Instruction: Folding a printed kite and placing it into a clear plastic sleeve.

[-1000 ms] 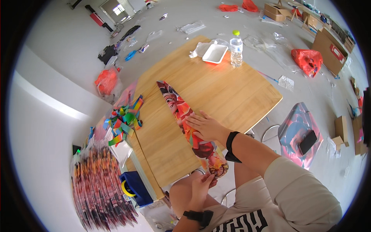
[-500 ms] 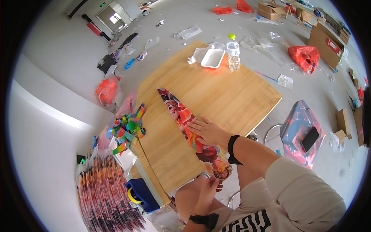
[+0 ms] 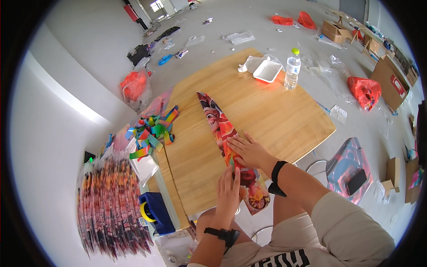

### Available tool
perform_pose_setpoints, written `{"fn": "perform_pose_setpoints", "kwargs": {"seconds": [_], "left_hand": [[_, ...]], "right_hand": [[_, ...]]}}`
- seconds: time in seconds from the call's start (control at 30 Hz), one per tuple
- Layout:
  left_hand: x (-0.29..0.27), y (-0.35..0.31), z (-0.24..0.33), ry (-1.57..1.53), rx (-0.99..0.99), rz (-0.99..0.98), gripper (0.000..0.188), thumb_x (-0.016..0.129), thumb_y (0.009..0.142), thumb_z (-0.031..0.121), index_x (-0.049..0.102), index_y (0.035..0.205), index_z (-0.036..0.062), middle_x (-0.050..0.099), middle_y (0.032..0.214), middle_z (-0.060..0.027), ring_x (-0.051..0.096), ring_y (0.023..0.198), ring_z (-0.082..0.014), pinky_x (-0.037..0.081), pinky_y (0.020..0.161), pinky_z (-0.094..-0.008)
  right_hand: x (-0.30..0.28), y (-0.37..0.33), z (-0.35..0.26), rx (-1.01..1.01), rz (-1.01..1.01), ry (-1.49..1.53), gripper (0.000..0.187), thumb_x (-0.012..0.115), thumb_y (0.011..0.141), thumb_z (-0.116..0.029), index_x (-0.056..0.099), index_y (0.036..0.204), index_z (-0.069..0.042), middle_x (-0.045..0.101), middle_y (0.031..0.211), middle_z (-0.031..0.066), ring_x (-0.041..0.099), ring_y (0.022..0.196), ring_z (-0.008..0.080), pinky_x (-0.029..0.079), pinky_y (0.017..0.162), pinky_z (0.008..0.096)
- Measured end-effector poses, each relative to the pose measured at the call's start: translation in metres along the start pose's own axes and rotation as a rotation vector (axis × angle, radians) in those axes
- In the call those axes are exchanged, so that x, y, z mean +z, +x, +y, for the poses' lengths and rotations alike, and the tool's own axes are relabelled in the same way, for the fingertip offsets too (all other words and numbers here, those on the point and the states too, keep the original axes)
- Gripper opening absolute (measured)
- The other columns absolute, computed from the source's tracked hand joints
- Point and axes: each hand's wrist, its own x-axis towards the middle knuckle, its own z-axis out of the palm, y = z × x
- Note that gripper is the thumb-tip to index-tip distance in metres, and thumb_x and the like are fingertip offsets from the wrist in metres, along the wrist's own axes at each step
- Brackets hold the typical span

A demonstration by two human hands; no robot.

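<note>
A long, narrow folded printed sheet [image 3: 215, 120], red and many-coloured with cartoon pictures, lies slantwise on the wooden table [image 3: 275, 120]. Its pointed end is at the far side, and the wider end hangs past the near edge. My right hand [image 3: 250, 151] rests flat on the middle of the sheet with fingers stretched out. Just nearer to me, my left hand [image 3: 228, 189] has its fingers extended onto the sheet's left edge. Neither hand is closed around it.
Rainbow ribbons [image 3: 153, 133] lie heaped at the table's left edge, above a blue tape dispenser [image 3: 158, 216] and a stack of plastic-sleeved printed packs [image 3: 113, 204]. A white tray [image 3: 267, 70] and a water bottle [image 3: 292, 71] stand at the far side. A phone [image 3: 356, 182] lies on a patterned stool [image 3: 342, 164].
My left hand has moved from the sheet's near end up onto its left edge, close to the right hand. The right hand stays on the sheet. The view has shifted.
</note>
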Motion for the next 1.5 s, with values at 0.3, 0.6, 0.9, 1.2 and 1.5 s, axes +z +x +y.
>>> {"fn": "perform_pose_setpoints", "kwargs": {"seconds": [0.3, 0.6, 0.9, 1.2, 1.5], "left_hand": [[0.013, -0.005, -0.029, -0.294, 0.107, -0.097, 0.038, 0.08, 0.076, 0.01, 0.072, 0.112, 0.0178, 0.066, 0.12, -0.0005, 0.063, 0.113, -0.0246, 0.045, 0.101, -0.0447], [0.024, 0.0, -0.037, -0.216, 0.159, 0.023, 0.021, 0.079, 0.076, 0.012, 0.073, 0.096, 0.0162, 0.071, 0.095, -0.002, 0.066, 0.098, -0.0284, 0.046, 0.091, -0.0446], [0.036, 0.011, -0.04, -0.473, -0.263, 0.222, 0.015, 0.076, 0.093, 0.021, 0.073, 0.1, 0.0087, 0.072, 0.093, -0.0092, 0.063, 0.094, -0.0335, 0.045, 0.086, -0.0474], [0.048, 0.028, -0.054, -0.641, -0.527, 0.055, 0.025, 0.073, 0.096, 0.032, 0.072, 0.093, 0.0076, 0.069, 0.078, -0.0079, 0.064, 0.079, -0.0324, 0.046, 0.078, -0.0479], [0.056, 0.043, -0.061, -0.404, -0.583, 0.071, 0.027, 0.071, 0.099, 0.035, 0.073, 0.1, 0.0077, 0.07, 0.077, -0.0066, 0.068, 0.074, -0.0261, 0.049, 0.071, -0.0421]], "right_hand": [[0.0, -0.001, 0.002, -0.006, 0.005, 0.011, 0.073, 0.054, 0.103, -0.044, 0.035, 0.166, -0.012, 0.033, 0.174, 0.0056, 0.03, 0.16, 0.0248, 0.016, 0.132, 0.0541], [-0.002, 0.001, 0.003, -0.011, -0.026, 0.009, 0.074, 0.055, 0.103, -0.046, 0.035, 0.166, -0.011, 0.03, 0.175, 0.0058, 0.027, 0.162, 0.0247, 0.015, 0.132, 0.0543], [-0.002, 0.006, 0.015, -0.087, -0.204, -0.156, 0.092, 0.067, 0.092, -0.015, 0.02, 0.171, -0.018, 0.016, 0.18, -0.0002, 0.018, 0.165, 0.022, 0.014, 0.132, 0.053], [0.011, 0.036, 0.057, 0.198, -0.477, 0.842, 0.059, 0.044, 0.112, -0.035, 0.035, 0.168, -0.017, 0.029, 0.176, 0.0047, 0.025, 0.163, 0.0183, 0.006, 0.132, 0.0476], [-0.01, 0.031, 0.044, 0.307, -0.456, 0.693, 0.076, 0.05, 0.109, -0.051, 0.027, 0.169, -0.009, 0.035, 0.172, 0.0171, 0.018, 0.16, 0.042, 0.01, 0.132, 0.0476]]}}
